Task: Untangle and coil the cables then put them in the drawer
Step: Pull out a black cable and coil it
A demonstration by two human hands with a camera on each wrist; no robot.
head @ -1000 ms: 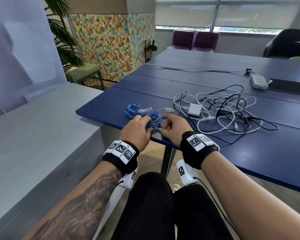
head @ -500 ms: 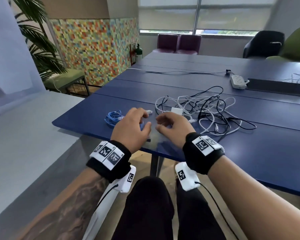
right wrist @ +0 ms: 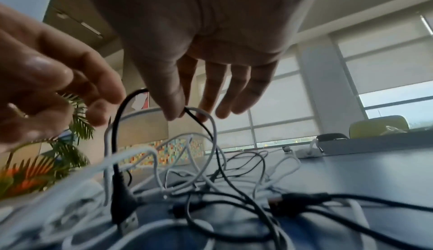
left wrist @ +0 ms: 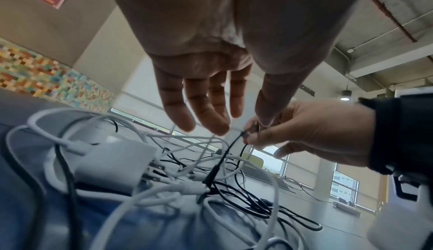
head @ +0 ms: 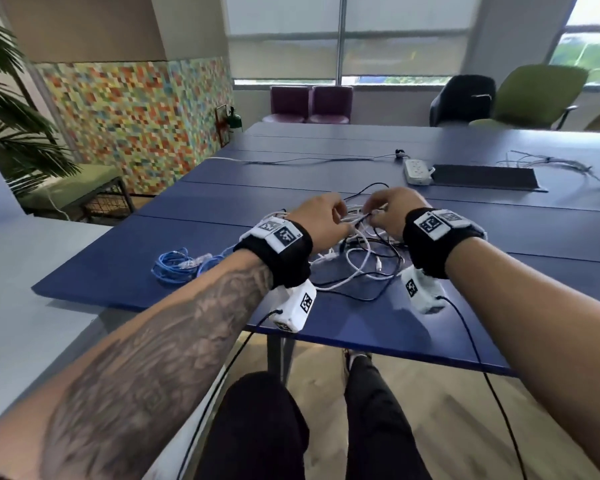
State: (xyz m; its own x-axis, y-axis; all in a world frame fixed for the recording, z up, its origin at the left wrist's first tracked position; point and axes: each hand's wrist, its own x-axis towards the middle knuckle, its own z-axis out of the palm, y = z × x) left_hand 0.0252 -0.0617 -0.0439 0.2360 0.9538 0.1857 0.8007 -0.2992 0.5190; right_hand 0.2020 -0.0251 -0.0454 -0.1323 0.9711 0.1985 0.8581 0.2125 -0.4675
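A tangle of white and black cables (head: 361,261) lies on the blue table (head: 378,334), with a white charger block (left wrist: 112,165) in it. My right hand (head: 385,209) hovers over the tangle and pinches a thin black cable (right wrist: 199,122) between thumb and forefinger, lifting it a little. Close beside it is my left hand (head: 326,216), its fingers (left wrist: 206,117) loosely extended above the wires, and I see nothing held in them. The coiled blue cable (head: 177,266) rests alone near the table's left front corner. No drawer is in view.
A white power strip (head: 417,170) and a dark flat mat (head: 482,177) lie at the back right of the table, with more thin wires (head: 551,164) beyond. A grey counter (head: 32,306) stands to my left. Chairs (head: 520,98) stand at the far side.
Both hands have left the blue cable and moved right, onto the white and black tangle. The right hand has pinched a black cable. The blue cable stays on the table.
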